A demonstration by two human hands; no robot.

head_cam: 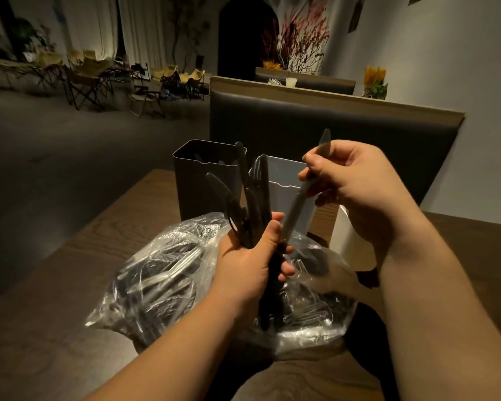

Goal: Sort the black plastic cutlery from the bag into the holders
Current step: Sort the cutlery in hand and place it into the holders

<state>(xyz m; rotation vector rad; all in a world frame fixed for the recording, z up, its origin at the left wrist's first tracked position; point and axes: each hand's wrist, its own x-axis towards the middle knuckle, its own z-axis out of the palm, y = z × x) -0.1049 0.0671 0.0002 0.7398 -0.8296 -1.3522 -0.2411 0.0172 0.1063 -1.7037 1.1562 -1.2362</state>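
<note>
While above bag (156,279) — cutlery bunch (256,198), utensil (297,204).

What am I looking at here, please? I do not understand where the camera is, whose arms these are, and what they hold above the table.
There is no machine here. These are a person's two bare arms, seen by one camera worn on the head and looking down. The left hand grips a bundle of black cutlery above a clear plastic bag that lies on the wooden table. The right hand pinches one single piece, probably a knife. Behind them stand a dark holder and a grey holder.
</note>
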